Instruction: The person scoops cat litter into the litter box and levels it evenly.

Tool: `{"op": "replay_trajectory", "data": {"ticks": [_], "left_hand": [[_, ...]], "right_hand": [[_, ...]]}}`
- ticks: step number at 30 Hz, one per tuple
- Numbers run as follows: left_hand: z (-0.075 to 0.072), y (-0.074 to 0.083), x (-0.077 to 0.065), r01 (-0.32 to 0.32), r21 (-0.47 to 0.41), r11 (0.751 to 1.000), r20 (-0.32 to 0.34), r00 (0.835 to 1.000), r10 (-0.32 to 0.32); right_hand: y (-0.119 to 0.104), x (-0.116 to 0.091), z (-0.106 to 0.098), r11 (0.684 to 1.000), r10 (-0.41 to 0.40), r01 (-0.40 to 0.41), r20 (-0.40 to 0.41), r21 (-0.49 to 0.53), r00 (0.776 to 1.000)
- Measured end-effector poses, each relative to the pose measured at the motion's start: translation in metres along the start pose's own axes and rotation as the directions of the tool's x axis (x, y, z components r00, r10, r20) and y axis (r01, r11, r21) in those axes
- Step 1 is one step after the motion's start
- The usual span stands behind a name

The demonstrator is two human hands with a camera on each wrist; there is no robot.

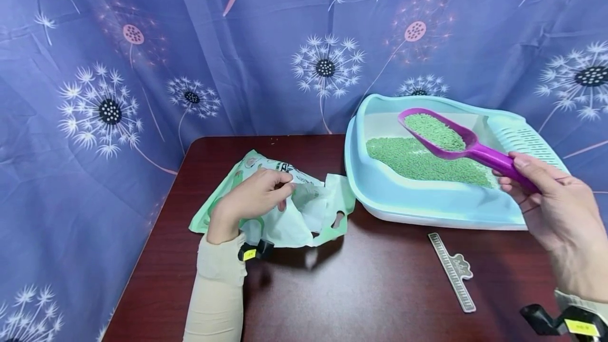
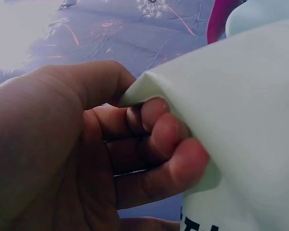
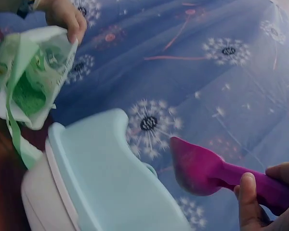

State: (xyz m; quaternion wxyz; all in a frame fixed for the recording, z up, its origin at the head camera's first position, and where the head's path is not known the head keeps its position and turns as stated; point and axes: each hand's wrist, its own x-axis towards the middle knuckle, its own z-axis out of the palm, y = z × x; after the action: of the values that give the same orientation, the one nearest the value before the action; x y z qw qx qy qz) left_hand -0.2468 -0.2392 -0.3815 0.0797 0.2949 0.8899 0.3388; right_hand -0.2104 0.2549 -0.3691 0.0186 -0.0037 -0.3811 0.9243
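A purple scoop (image 1: 494, 158), heaped with green pellets (image 1: 436, 132), is held by its handle in my right hand (image 1: 565, 210). It hangs over the light blue litter box (image 1: 418, 199), where more green pellets (image 1: 404, 158) cover the floor. On the left, my left hand (image 1: 256, 194) pinches the edge of a white and green plastic bag (image 1: 285, 226) between thumb and fingers. The bag lies on its side with its mouth towards the box, and green pellets (image 3: 29, 98) show inside it in the right wrist view.
A flat ruler-like bag clip (image 1: 453, 273) lies on the dark red table (image 1: 342, 289) in front of the box. Behind and to the left hangs a blue curtain (image 1: 266, 57) with a dandelion print. The box has a slotted ledge (image 1: 527, 139) at its right end.
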Motion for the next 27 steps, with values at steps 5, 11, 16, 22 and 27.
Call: {"op": "replay_trajectory", "data": {"ticks": [5,11,16,22,27], "left_hand": [[-0.001,0.001,0.001,-0.001,0.000,1.000,-0.002,1.000,0.001],[-0.001,0.003,0.001,-0.005,-0.008,1.000,0.002,1.000,0.005],[-0.001,0.004,0.002,-0.008,-0.015,1.000,0.005,1.000,0.008],[-0.001,0.002,0.002,-0.011,-0.014,1.000,0.003,1.000,0.011],[-0.001,0.002,0.002,-0.010,-0.008,1.000,0.001,1.000,0.010]], "right_hand": [[-0.014,0.009,-0.013,0.997,-0.077,0.078,0.016,-0.019,0.997],[-0.031,0.021,-0.036,0.992,-0.119,0.121,0.089,-0.023,0.989],[-0.046,0.029,-0.056,0.992,-0.125,0.127,0.085,-0.020,0.989],[-0.059,0.035,-0.083,0.992,-0.124,0.123,0.082,0.018,0.989],[-0.069,0.043,-0.104,0.991,-0.130,0.131,0.041,-0.015,0.991]]}}
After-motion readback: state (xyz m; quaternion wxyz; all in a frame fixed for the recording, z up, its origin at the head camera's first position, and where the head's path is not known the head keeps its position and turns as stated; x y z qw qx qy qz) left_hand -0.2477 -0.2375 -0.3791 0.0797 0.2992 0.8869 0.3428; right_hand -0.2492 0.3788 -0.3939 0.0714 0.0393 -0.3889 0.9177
